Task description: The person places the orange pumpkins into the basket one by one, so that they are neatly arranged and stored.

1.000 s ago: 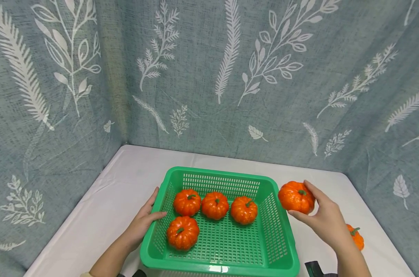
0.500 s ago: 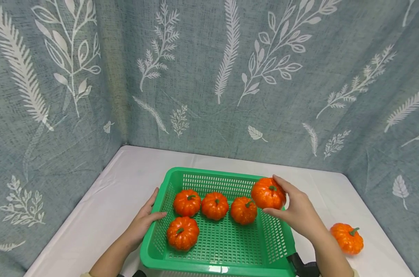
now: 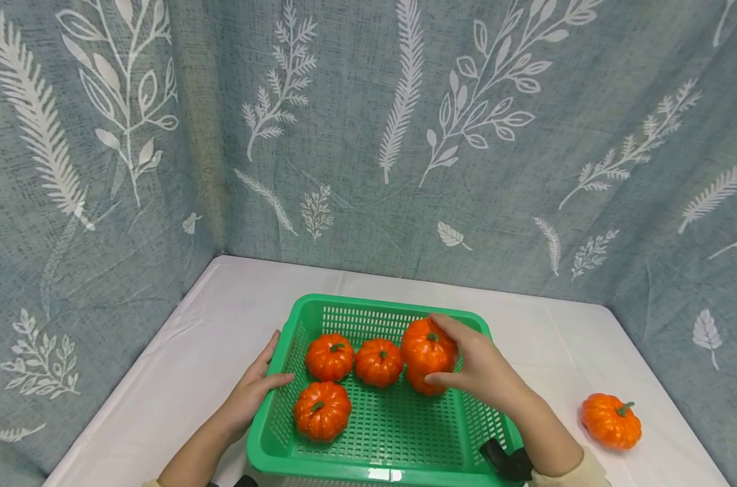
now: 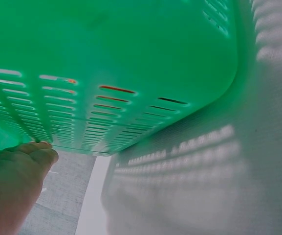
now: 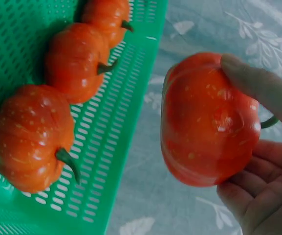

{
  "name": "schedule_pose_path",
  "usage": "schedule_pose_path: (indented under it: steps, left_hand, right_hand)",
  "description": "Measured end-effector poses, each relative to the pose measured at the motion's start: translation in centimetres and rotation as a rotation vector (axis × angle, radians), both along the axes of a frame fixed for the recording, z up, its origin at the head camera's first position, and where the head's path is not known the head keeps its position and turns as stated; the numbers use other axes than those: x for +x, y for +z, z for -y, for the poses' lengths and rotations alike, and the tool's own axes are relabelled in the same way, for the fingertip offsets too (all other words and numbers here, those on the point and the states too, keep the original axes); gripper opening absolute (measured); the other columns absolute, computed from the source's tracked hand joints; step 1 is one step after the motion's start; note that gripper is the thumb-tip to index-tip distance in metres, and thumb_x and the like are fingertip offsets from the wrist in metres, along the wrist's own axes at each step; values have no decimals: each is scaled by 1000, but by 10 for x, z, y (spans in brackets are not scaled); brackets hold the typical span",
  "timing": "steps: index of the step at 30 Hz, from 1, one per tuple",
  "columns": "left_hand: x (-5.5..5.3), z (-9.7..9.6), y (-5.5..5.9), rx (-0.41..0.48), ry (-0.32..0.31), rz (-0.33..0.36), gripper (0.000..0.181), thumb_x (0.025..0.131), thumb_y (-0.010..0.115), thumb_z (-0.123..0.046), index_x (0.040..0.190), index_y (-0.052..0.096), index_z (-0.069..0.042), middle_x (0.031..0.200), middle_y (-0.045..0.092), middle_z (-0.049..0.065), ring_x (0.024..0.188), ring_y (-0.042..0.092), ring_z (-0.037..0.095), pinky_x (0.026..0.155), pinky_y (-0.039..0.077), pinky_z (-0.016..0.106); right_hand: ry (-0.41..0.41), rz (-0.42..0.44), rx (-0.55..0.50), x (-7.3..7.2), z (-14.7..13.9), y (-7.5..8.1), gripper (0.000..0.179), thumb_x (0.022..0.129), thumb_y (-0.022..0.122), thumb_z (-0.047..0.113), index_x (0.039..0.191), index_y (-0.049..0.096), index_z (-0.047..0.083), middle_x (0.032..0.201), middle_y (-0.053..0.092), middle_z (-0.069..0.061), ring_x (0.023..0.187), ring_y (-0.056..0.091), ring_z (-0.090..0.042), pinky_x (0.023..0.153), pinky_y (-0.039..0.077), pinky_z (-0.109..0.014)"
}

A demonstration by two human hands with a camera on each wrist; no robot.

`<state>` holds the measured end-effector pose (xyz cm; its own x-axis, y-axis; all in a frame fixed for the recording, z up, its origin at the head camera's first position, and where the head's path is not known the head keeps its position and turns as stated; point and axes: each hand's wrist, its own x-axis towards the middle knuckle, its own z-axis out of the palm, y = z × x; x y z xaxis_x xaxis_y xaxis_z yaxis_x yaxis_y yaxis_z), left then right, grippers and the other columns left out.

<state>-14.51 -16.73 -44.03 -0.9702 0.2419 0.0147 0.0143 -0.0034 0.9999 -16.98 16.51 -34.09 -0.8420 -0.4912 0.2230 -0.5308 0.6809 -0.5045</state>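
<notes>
A glossy orange pumpkin (image 3: 428, 341) with a green stem is gripped by my right hand (image 3: 480, 365), thumb on one side and fingers on the other. It hangs over the right part of a green plastic basket (image 3: 484, 423), partly covering another pumpkin (image 3: 426, 387) inside. In the right wrist view the held pumpkin (image 5: 209, 120) is apart from the row in the basket. My left hand (image 3: 249, 389) holds the basket's left side, its thumb over the rim; the left wrist view shows the fingers (image 4: 40, 152) against the slotted outer wall.
Inside the basket, two pumpkins sit along the back, a left one (image 3: 329, 357) and a middle one (image 3: 378, 362), with another (image 3: 322, 410) at front left. One more pumpkin (image 3: 612, 421) lies on the white table (image 3: 563, 338) at right. A patterned curtain (image 3: 356, 135) stands behind.
My right hand has carried the pumpkin leftward from beyond the basket's right rim to above the back right of its inside. The left hand and basket have stayed in place.
</notes>
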Motion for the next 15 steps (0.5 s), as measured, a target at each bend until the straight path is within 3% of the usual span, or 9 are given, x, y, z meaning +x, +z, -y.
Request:
schedule_pose_path:
  steps: [6, 15]
  left_hand:
    - [-1, 0, 1, 4, 2, 5, 78, 91, 43, -4, 146, -12, -9, 153, -8, 12, 139, 8, 35, 102, 33, 39]
    - [-5, 2, 2, 7, -7, 8, 79, 91, 43, -6, 146, -12, -9, 153, -10, 11, 139, 7, 34, 102, 33, 37]
  right_hand:
    - [124, 30, 79, -6, 13, -5, 83, 66, 81, 20, 136, 41, 0, 137, 46, -13, 126, 43, -29, 103, 39, -44]
    - [283, 104, 156, -12, 33, -18, 82, 67, 80, 23, 136, 41, 2, 136, 48, -10, 124, 45, -24, 103, 41, -39]
